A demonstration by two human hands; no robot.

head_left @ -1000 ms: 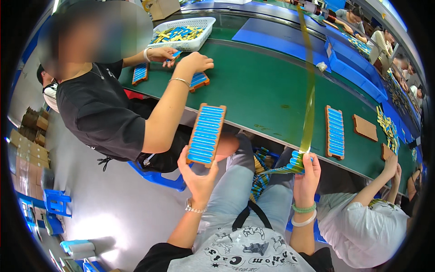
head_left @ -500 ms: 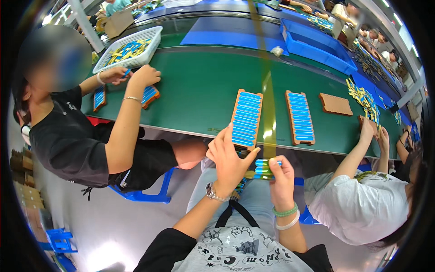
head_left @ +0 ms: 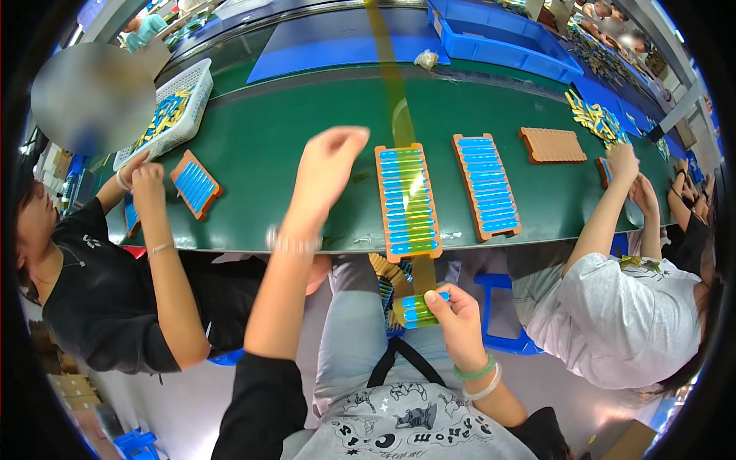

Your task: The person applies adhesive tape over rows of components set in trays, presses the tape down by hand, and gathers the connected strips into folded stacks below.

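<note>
My right hand (head_left: 461, 318) pinches the edge of a row of narrow blue pieces (head_left: 420, 310) stuck to clear yellow tape, above my lap. The yellow tape (head_left: 392, 92) runs from there over a brown slotted tray (head_left: 438, 244) and on across the table. Blue pieces lie side by side in that tray, under the tape. My left hand (head_left: 328, 172) is raised over the table, left of the tray. It is blurred, with fingers curled together; whatever may be in them is hidden. More taped pieces (head_left: 386, 295) hang below the table edge, partly hidden.
A second filled tray (head_left: 487, 188) and a bare brown tray (head_left: 553, 146) are to the right. Co-workers sit on both sides, the left one beside a tray (head_left: 197, 184). A white basket (head_left: 170, 130) and a blue bin (head_left: 506, 46) stand farther back.
My left hand has left the near tray and moved up and left. My right hand has lowered slightly, with the taped pieces in it. The tape now covers the near tray. My view has shifted.
</note>
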